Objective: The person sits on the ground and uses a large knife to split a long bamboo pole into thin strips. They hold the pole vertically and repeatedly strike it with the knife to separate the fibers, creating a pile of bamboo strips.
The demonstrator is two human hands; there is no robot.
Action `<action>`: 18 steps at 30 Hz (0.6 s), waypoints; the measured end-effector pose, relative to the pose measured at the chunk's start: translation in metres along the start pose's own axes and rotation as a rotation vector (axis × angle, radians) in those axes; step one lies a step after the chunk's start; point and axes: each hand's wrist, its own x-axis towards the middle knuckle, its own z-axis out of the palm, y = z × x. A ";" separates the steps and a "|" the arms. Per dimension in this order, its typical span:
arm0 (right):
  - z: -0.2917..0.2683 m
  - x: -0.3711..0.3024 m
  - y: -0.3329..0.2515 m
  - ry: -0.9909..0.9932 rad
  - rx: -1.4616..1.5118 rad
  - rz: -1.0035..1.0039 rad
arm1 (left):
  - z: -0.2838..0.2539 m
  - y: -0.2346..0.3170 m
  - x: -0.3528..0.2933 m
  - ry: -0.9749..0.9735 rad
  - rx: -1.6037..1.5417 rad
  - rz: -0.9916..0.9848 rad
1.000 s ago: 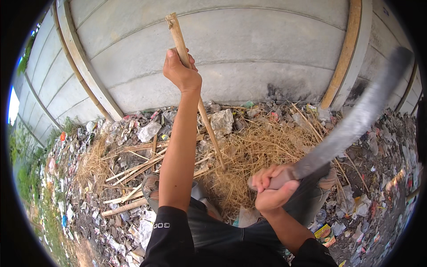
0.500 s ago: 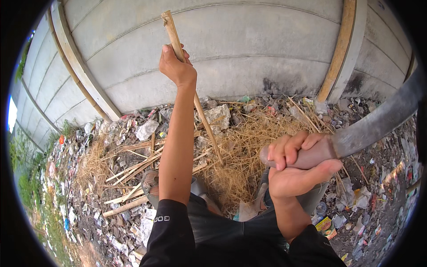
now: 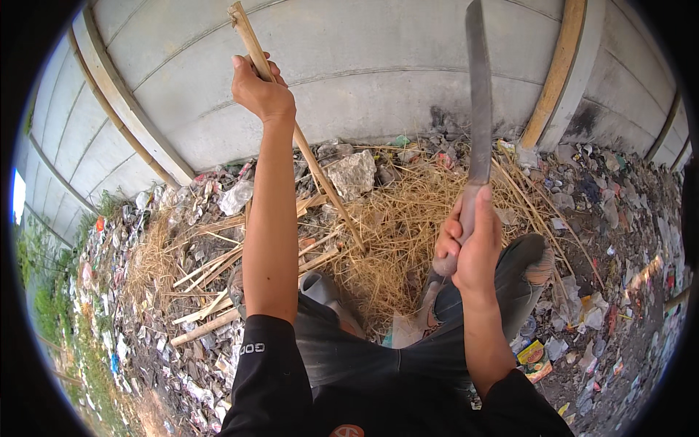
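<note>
My left hand (image 3: 263, 89) is wrapped round the upper part of a pale bamboo stick (image 3: 320, 177). The stick slants down to the right, and its lower end meets a heap of dry straw-like shavings (image 3: 397, 244). In my right hand (image 3: 475, 244) is a machete (image 3: 479, 102), gripped by its brown handle. Its long grey blade points up and away from me, to the right of the stick and apart from it. Beneath my left forearm lie several split bamboo pieces (image 3: 207, 331).
A grey concrete panel wall (image 3: 378, 44) rises just beyond the heap, with a bamboo pole (image 3: 555, 73) against it. Near its foot sits a pale rock (image 3: 352, 175). Scattered litter (image 3: 582, 320) covers the ground, and my bent knees (image 3: 520, 273) flank the shavings.
The machete has swung from pointing far right to standing nearly upright, its blade now closer to the stick. My left hand and the stick's top have shifted slightly left and up.
</note>
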 end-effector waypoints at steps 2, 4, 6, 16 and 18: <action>0.014 0.007 -0.028 -0.020 0.106 -0.308 | 0.007 0.003 -0.005 -0.021 -0.063 -0.030; 0.029 0.009 -0.031 0.008 0.218 -0.592 | 0.013 0.005 -0.009 -0.029 -0.083 -0.031; 0.030 -0.021 0.041 -0.088 0.254 -0.464 | 0.016 0.003 -0.011 -0.040 -0.102 -0.027; 0.006 -0.026 0.021 -0.218 -0.080 0.264 | 0.016 0.001 -0.011 -0.041 -0.115 -0.038; 0.025 -0.010 -0.033 -0.210 -0.009 -0.114 | 0.020 0.004 -0.015 -0.059 -0.118 -0.033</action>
